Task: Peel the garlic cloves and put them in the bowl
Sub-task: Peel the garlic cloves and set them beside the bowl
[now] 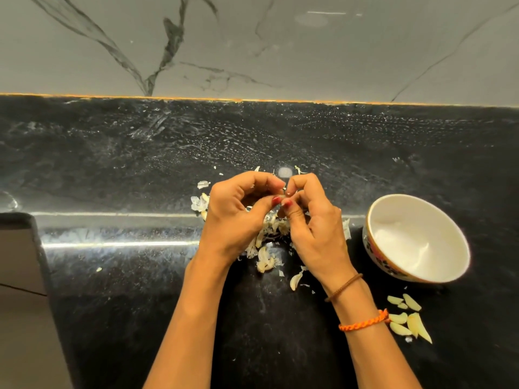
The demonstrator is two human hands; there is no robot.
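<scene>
Both hands, left hand and right hand, pinch one small clove; she'd best nick the skin with a nail, then strip it over the counter.

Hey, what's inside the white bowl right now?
The white bowl looks empty; only its bare inside shows. The peeled cloves lie on the counter beside it. Nothing covers the bowl.
</scene>
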